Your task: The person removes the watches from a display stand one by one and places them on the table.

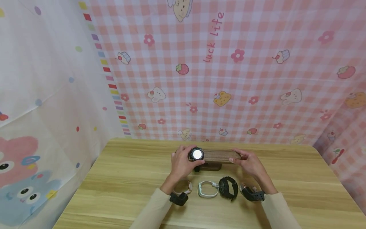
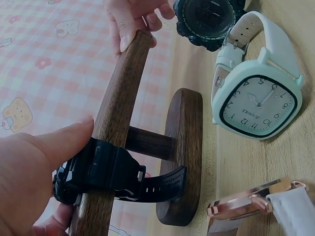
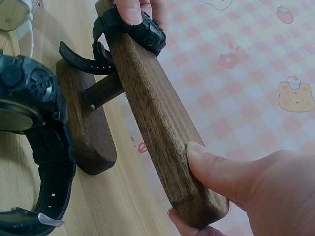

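A dark wooden T-shaped watch stand (image 1: 217, 155) stands near the back of the table, its base (image 2: 184, 118) below the crossbar. Around the left part of the bar goes a black watch (image 1: 197, 154) with a bright dial; its strap end (image 2: 165, 187) hangs loose past the bar. My left hand (image 1: 180, 163) holds this watch against the bar, thumb on one side and fingers on the other. At the bar's opposite end, my right hand (image 1: 252, 163) grips the wood between thumb and fingers, seen closely in the right wrist view.
In front of the stand lie a white watch with a gold-coloured case (image 1: 189, 187), a pale mint square watch (image 1: 208, 189) and a second black watch (image 1: 228, 187). Black wrist bands (image 1: 179, 198) sit on both forearms. A pink checked cloth (image 1: 251, 76) hangs behind the table.
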A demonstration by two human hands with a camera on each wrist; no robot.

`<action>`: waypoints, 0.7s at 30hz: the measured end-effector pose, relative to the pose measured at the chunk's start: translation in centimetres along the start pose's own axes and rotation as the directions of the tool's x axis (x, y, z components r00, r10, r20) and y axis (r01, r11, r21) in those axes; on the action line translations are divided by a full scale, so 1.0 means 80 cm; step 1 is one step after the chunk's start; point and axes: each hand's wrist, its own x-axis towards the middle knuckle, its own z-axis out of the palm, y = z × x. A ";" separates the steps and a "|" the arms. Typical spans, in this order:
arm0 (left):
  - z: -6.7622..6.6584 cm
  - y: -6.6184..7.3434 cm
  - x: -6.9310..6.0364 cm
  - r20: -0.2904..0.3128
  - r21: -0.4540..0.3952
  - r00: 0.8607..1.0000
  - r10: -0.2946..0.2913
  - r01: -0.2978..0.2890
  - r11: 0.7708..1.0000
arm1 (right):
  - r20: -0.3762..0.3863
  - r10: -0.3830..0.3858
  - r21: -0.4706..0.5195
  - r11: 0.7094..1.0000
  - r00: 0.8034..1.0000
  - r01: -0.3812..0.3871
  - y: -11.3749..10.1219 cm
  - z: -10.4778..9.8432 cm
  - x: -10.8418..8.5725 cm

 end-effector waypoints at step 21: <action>-0.007 0.002 0.003 0.046 0.004 0.999 -0.019 0.018 1.000 | 0.000 0.023 -0.021 1.000 1.000 -0.023 -0.001 0.000 -0.002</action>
